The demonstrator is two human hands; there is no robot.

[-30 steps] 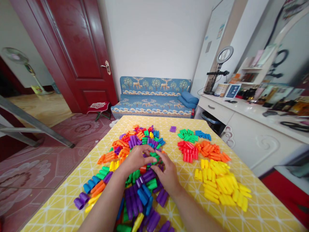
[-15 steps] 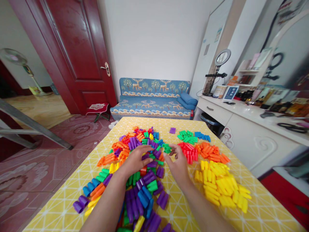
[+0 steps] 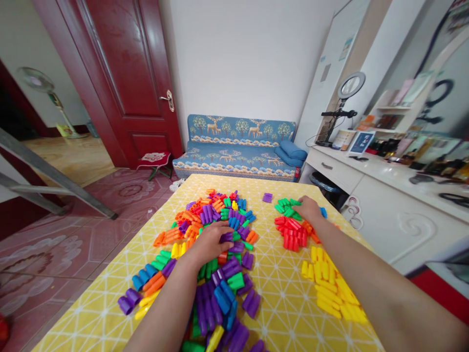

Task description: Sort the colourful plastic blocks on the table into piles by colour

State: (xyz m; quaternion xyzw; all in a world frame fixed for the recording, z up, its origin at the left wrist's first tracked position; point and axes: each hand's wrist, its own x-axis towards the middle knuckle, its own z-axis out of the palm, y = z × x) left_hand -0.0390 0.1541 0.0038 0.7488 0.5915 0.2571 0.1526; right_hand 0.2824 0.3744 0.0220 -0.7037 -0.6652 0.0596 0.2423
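A big mixed pile of coloured plastic blocks [image 3: 205,215] lies on the yellow-clothed table [image 3: 282,308]. My left hand [image 3: 209,240] rests on it, fingers curled over a purple block [image 3: 227,237]. My right hand [image 3: 308,208] is stretched out to the small pile of green blocks [image 3: 286,208], fingers bent down onto it, seemingly with a green block in them. To the right are sorted piles: red [image 3: 293,235] and yellow [image 3: 326,278]; my right forearm covers the orange one. A lone purple block [image 3: 267,197] lies at the far edge.
A blue patterned sofa [image 3: 238,151] stands beyond the table, with a dark red door [image 3: 128,83] and small stool [image 3: 154,159] to its left. A white desk [image 3: 384,200] with a ring light [image 3: 351,86] runs along the right. A metal ladder [image 3: 44,183] leans at left.
My right hand left the mixed pile with a green block and travelled right and away to the green pile. My left hand stayed on the mixed pile.
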